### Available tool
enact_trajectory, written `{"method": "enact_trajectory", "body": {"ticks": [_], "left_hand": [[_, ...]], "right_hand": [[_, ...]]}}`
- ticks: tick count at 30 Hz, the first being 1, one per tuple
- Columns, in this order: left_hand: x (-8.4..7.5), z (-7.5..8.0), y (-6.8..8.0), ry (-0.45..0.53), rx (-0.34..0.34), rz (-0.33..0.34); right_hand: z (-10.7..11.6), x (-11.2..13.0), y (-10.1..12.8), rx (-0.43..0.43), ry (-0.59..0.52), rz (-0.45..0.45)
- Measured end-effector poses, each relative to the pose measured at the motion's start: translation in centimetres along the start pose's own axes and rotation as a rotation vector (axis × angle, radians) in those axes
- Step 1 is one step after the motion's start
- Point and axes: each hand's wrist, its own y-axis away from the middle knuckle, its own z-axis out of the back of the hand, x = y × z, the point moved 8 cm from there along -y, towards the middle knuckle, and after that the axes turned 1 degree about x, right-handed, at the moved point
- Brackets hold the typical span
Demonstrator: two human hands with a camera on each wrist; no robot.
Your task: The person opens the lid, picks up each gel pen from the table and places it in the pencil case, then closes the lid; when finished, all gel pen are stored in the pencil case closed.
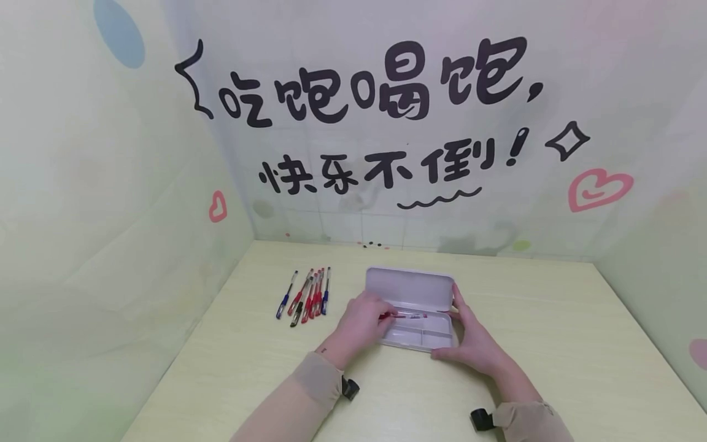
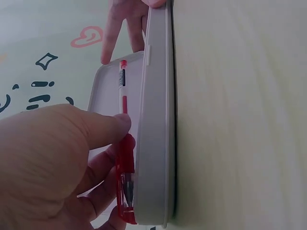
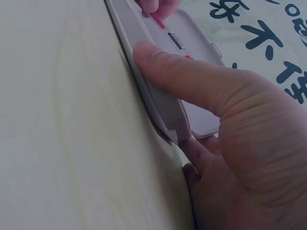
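The left hand [image 1: 361, 322] pinches 1 red pen [image 2: 127, 155], and just beside those fingers sits an open case [image 2: 156, 115] gripped by the right hand [image 1: 479, 344].

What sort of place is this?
Probably a small tabletop booth: a backdrop printed with lettering and hearts stands around a pale table, where pens lie near an open case.

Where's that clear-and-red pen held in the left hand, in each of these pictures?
Head view: the slim clear-and-red plastic pen is below centre, slightly to the right, held in the left hand.
Left wrist view: the pen runs up and down, slightly left of centre.
Right wrist view: part of the pen shows near the top, slanting just right of centre.
Shared landmark: the open pale lilac rectangular case.
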Motion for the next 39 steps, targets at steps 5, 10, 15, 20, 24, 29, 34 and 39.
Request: {"method": "enact_trajectory", "body": {"ticks": [5, 10, 15, 20, 24, 29, 34, 39], "left_hand": [[-0.4, -0.9, 0.1, -0.016, 0.032, -0.035], [-0.6, -1.2, 0.2, -0.001, 0.024, -0.054], [-0.3, -1.3, 0.3, 0.015, 0.017, -0.053], [0.1, -1.6, 0.2, 0.040, 0.019, -0.043], [0.8, -1.3, 0.2, 0.130, 0.003, -0.007], [2.9, 0.8, 0.2, 0.241, -0.103, 0.094], [6.7, 3.0, 0.8, 0.335, -0.217, 0.293], [10.8, 4.5, 1.9, 0.328, -0.319, 0.416]], "right_hand": [[-0.1, 0.0, 0.1, 0.003, -0.002, -0.003], [-0.1, -0.1, 0.0, 0.006, -0.002, -0.005], [-0.2, 0.0, 0.0, 0.007, 0.001, -0.003], [-0.2, 0.1, 0.0, 0.005, 0.003, -0.002], [-0.2, 0.0, 0.1, 0.004, 0.008, -0.018], [-0.2, 0.1, 0.2, 0.004, 0.003, -0.024], [-0.1, 0.2, 0.1, 0.002, -0.001, -0.010], [-0.2, 0.1, 0.0, 0.002, -0.006, -0.008]]}}
